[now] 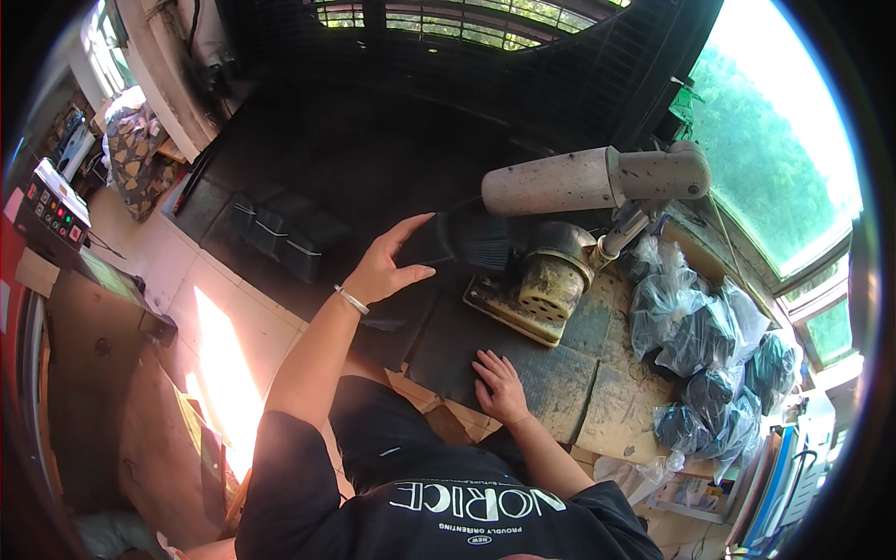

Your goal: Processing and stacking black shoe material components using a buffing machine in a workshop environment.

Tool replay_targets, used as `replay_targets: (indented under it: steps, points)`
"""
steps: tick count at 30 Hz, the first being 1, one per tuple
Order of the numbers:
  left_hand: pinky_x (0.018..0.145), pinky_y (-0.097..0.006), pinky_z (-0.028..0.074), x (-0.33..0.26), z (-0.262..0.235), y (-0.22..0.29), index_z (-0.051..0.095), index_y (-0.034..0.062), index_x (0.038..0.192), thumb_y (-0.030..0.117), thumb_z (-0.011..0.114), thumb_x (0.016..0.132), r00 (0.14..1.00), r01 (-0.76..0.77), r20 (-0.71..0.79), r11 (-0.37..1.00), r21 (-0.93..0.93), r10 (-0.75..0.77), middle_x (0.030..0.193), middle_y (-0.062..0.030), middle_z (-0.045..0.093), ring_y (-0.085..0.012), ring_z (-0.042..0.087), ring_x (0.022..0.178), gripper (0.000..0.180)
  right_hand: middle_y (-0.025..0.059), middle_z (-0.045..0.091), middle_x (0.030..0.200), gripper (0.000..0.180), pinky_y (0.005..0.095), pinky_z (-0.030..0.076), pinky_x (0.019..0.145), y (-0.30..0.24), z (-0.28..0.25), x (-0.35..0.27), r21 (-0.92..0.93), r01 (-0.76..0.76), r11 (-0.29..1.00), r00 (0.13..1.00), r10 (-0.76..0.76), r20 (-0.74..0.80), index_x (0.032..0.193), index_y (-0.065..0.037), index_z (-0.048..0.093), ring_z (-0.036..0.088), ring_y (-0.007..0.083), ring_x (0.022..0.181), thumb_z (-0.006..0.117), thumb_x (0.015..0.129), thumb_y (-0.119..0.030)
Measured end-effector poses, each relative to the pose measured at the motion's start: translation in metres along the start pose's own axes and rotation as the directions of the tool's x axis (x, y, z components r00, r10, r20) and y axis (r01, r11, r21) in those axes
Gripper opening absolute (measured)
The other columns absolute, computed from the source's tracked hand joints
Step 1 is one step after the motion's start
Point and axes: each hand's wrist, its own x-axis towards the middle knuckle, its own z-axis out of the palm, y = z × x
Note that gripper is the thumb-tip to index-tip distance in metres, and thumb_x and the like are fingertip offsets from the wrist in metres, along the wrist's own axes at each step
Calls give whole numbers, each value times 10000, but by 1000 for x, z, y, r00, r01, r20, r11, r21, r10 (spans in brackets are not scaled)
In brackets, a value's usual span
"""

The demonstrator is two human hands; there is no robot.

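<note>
My left hand curves its thumb and fingers around a dark bundle of fine bristle-like strands, whose fanned end points right. Much of the bundle blends into the black surface behind it. Just right of its tip stands a worn, dusty machine with a round slotted housing on a flat base. Above that machine reaches a grey cylindrical lamp-like head on a jointed arm. My right hand lies flat on the blackened cardboard-covered bench, fingers spread, holding nothing, in front of the machine's base.
Black bundles tied with white string lie on the bench's left part. Several plastic bags of dark material pile up at the right by the window. A control panel with lit buttons stands far left. Black grating closes the back.
</note>
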Motion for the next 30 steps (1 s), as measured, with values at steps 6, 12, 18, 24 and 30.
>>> replay_targets:
  steps: [6, 12, 18, 24, 30]
  points:
    - [1122, -313, 323, -13, -6, 5, 422, 11, 1438, 32, 788, 724, 1000, 14, -15, 1000, -20, -14, 1384, -98, 523, -183, 470, 1298, 803, 130, 539, 1400, 383, 469, 323, 1136, -2, 1, -3, 6, 0, 1000, 1000, 0, -5, 1225, -55, 626, 456, 308, 1349, 619, 847, -116]
    - [1116, -318, 328, -26, -1, 6, 422, 3, 1435, 27, 786, 728, 998, 52, -26, 995, -83, -55, 1376, -104, 532, -185, 475, 1294, 796, 124, 471, 1476, 642, 450, 275, 1153, -14, -2, 32, 681, -244, 690, 965, 238, 105, 1435, -50, 453, 418, 265, 1391, 607, 817, -133]
    - [1096, -309, 354, -23, 42, -16, 404, -22, 1433, 5, 767, 747, 997, 52, -43, 970, -238, -64, 1371, -113, 528, -181, 491, 1271, 777, 131, 514, 1413, 680, 438, 208, 1176, -38, -4, 144, 891, 76, -447, 994, 104, -33, 1397, -22, 471, 425, 281, 1354, 554, 732, -134]
    - [1080, -310, 376, -3, 53, -30, 389, -22, 1438, -15, 743, 762, 986, 36, -146, 959, -282, -80, 1367, -122, 522, -190, 504, 1257, 763, 114, 609, 1292, 571, 418, 298, 1139, -43, -30, 193, 687, 210, -695, 968, 245, -48, 1256, 0, 571, 508, 301, 1254, 527, 704, -138]
    - [1063, -308, 394, 36, 52, -35, 406, -24, 1426, -23, 734, 766, 979, -21, -203, 976, -217, -24, 1334, -127, 545, -186, 517, 1239, 737, 125, 619, 1268, 495, 418, 308, 1130, -28, -39, 226, 656, 312, -687, 939, 329, -101, 1183, 3, 598, 509, 311, 1241, 528, 717, -145]
